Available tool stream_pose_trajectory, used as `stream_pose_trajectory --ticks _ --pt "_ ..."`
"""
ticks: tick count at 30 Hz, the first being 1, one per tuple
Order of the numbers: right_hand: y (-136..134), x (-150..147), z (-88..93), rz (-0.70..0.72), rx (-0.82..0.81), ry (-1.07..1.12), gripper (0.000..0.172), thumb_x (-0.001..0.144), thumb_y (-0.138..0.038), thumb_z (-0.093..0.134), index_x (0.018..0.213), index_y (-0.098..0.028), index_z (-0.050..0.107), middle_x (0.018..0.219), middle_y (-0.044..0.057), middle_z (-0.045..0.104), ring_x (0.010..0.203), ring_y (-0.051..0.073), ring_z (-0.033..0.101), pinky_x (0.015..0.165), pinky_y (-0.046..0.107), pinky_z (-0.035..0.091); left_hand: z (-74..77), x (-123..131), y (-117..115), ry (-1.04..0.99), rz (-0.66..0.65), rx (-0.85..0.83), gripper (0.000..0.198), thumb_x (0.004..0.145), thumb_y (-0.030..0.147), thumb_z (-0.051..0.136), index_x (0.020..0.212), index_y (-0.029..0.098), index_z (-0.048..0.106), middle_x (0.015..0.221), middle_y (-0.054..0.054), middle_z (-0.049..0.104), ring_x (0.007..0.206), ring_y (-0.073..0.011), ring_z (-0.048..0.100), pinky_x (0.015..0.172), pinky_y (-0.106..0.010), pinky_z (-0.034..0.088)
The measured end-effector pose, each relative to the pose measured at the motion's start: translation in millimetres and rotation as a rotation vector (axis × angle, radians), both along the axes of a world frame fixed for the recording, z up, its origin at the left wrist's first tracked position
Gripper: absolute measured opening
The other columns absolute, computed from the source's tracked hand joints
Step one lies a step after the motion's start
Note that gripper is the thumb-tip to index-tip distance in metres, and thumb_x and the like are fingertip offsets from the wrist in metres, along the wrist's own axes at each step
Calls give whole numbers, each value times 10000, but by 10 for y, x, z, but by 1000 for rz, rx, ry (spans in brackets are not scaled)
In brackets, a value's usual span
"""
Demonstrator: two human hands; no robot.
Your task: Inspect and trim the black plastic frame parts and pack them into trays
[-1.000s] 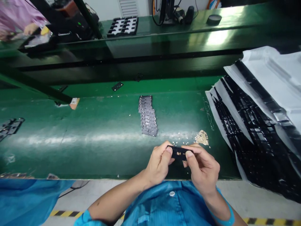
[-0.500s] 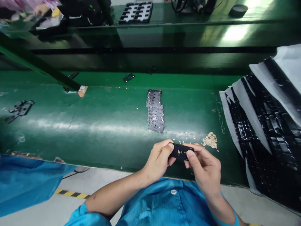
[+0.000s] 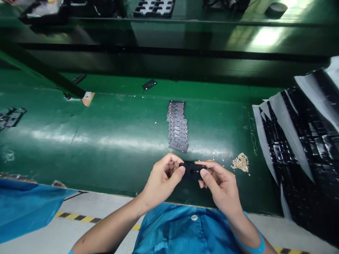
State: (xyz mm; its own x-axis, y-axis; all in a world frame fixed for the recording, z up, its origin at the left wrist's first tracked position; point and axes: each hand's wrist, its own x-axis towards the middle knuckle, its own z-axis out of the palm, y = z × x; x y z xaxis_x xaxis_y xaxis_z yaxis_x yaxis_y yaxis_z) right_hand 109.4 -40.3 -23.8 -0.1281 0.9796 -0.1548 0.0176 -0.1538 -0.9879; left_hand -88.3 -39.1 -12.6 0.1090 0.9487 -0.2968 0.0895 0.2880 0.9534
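Between my two hands is a small flat black plastic plate (image 3: 192,170) with cut-outs, held level above the green bench near its front edge. My left hand (image 3: 165,178) pinches its left end between thumb and fingers. The right end is gripped by my right hand (image 3: 221,183), thumb on top. Just beyond my hands, an overlapping row of similar dark plates (image 3: 178,127) lies on the bench. To the right of my right hand sits a heap of tiny beige pieces (image 3: 241,162), with a few strays beside it.
Black plastic-wrapped material with white strips (image 3: 293,141) covers the right side. A green post (image 3: 50,72) slants down at the left. One loose black plate (image 3: 149,84) lies at the back, more black parts (image 3: 12,117) at far left. A tray (image 3: 154,7) stands on the shelf.
Both hands and the black plate have shifted left in the view. The plate's visible face looks different, with smaller openings showing now. The camera view has also moved slightly.
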Motion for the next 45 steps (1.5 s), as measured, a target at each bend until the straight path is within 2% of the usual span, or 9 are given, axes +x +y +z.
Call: stream_pose_trajectory --ticks 8,14,24,27,30,33,36,40,45 --pt "118 -116 -94 27 -1 -141 202 1021 -291 617 1009 -166 776 604 -31 603 506 112 587 514 220 464 -113 -235 71 120 -92 18 214 1005 374 656 939 171 657 741 15 617 652 -119 549 626 -237 431" --pt "91 -116 -192 18 52 -260 340 1014 -293 638 1338 -189 647 1015 59 732 528 85 539 512 240 463 -177 -466 429 323 -71 88 177 983 358 661 964 182 658 761 16 654 681 -138 604 667 -256 470" --pt "43 -18 -235 -17 177 -286 178 1027 -256 623 1124 -176 749 829 35 723 520 102 482 488 236 430 -210 -537 669 729 -128 263 189 979 332 671 1107 196 638 740 39 619 638 -152 578 643 -280 429" --pt "47 10 -239 -23 202 -280 176 1027 -261 626 1103 -175 759 815 41 732 513 109 494 483 240 441 -157 -703 1049 852 -73 373 110 981 283 659 1030 185 671 777 3 655 697 -169 609 696 -297 459" --pt "37 21 -247 -12 214 -276 182 1033 -275 628 1101 -177 766 825 52 747 522 121 532 497 245 469 -137 -876 1746 997 -1 439 114 995 235 627 1035 157 701 955 -70 722 876 -209 667 860 -334 503" --pt "8 40 -255 5 227 -280 188 1042 -294 625 1091 -188 773 842 56 752 532 130 560 511 248 492 -178 -962 2491 1136 70 349 287 1013 271 641 1260 128 668 1303 -154 666 1156 -262 643 1050 -370 471" --pt "-26 89 -270 -2 233 -289 190 1048 -305 623 1086 -199 776 845 55 754 552 140 599 522 246 505 -243 -965 2994 1177 64 266 365 939 278 756 1244 94 674 1409 -222 600 1291 -338 573 1086 -425 452" --pt "-59 149 -302 -32 214 -304 195 1051 -322 625 1101 -207 775 849 59 769 588 157 654 546 249 526 -248 -948 3231 1170 -9 200 320 840 243 855 1090 103 713 1183 -181 707 1100 -302 647 973 -388 503" --pt "-86 196 -310 -21 217 -289 206 1059 -325 611 1115 -209 772 890 63 760 620 156 643 594 260 538 -1 -831 3031 1184 -64 296 95 948 198 701 1013 137 732 1084 -163 726 1051 -307 655 982 -403 484"
